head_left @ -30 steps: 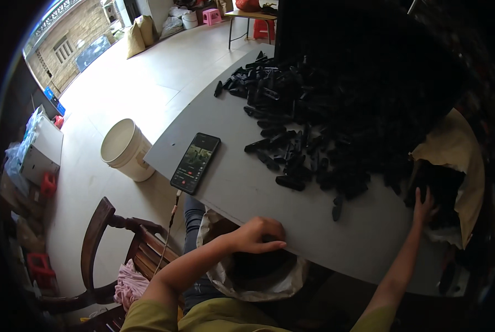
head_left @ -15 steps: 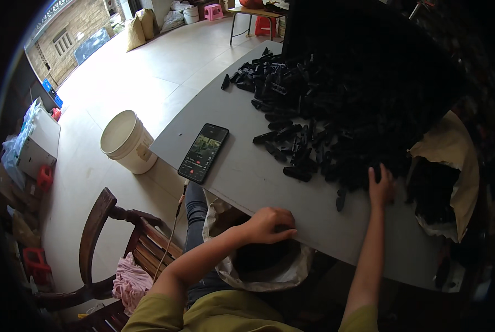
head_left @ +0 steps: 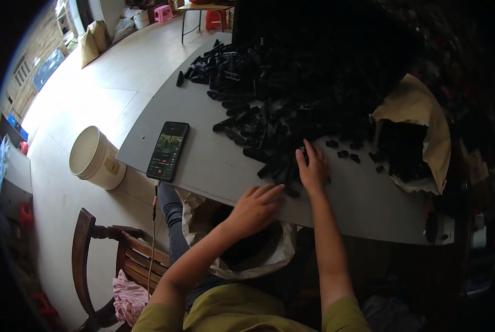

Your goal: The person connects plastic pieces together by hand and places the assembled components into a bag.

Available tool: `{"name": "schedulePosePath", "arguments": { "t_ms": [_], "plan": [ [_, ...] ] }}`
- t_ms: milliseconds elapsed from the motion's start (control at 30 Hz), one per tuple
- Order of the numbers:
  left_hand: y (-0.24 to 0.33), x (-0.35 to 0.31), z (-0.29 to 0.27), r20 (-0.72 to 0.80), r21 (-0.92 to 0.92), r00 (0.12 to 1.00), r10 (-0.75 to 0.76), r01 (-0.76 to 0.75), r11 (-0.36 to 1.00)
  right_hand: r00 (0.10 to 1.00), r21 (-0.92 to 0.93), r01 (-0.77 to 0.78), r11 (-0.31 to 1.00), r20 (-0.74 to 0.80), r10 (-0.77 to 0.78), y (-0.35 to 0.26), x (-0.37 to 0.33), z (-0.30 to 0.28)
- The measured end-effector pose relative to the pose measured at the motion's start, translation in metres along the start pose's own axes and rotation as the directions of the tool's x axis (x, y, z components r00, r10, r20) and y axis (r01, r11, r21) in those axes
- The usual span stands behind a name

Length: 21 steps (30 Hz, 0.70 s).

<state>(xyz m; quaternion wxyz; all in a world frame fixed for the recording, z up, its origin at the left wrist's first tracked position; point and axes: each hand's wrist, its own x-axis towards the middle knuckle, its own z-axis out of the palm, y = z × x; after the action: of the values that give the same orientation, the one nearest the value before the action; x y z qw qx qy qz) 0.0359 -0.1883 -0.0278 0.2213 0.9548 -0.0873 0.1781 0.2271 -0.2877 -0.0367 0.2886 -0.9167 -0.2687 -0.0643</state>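
A large heap of small, elongated black plastic pieces [head_left: 280, 110] covers much of the table; their exact kind is too dark to tell. Against the near edge of the heap rests my right hand [head_left: 314, 170], thumb and fingers apart, touching several pieces. My left hand [head_left: 256, 209] hovers at the table's front edge, fingers stretched toward the pieces beside the right hand, nothing visibly held. Below it, an open whitish sack [head_left: 285, 252] hangs at the table edge, its inside dark.
A phone [head_left: 168, 151] with a lit screen lies on the grey table [head_left: 214, 185], cable attached. On the right, a torn brown paper bag [head_left: 433, 119] holds more black pieces. A white bucket [head_left: 95, 160] and a wooden chair [head_left: 84, 260] with pink cloth [head_left: 130, 296] stand left.
My right hand has moved left and nearer along the table, and some black pieces now lie closer to the front edge. My left hand has opened and reached forward. The view has shifted right.
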Motion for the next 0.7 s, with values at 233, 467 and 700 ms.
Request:
{"name": "schedulePosePath", "arguments": {
  "t_ms": [233,467,700],
  "plan": [
    [-0.017,-0.026,-0.026,-0.086,-0.199,0.993,-0.077,0.058,0.978,0.930,0.082,0.219,0.972,-0.318,-0.183,0.017,-0.022,-0.057],
    [-0.008,0.021,-0.014,-0.114,0.012,0.992,-0.044,0.046,0.999,0.955,0.015,0.297,0.955,-0.027,-0.297,-0.022,-0.076,-0.046],
    [-0.009,0.027,-0.007,-0.014,-0.024,0.999,0.032,-0.032,0.999,0.941,-0.006,0.338,0.941,0.006,-0.338,-0.013,-0.076,-0.040]
  ]
}}
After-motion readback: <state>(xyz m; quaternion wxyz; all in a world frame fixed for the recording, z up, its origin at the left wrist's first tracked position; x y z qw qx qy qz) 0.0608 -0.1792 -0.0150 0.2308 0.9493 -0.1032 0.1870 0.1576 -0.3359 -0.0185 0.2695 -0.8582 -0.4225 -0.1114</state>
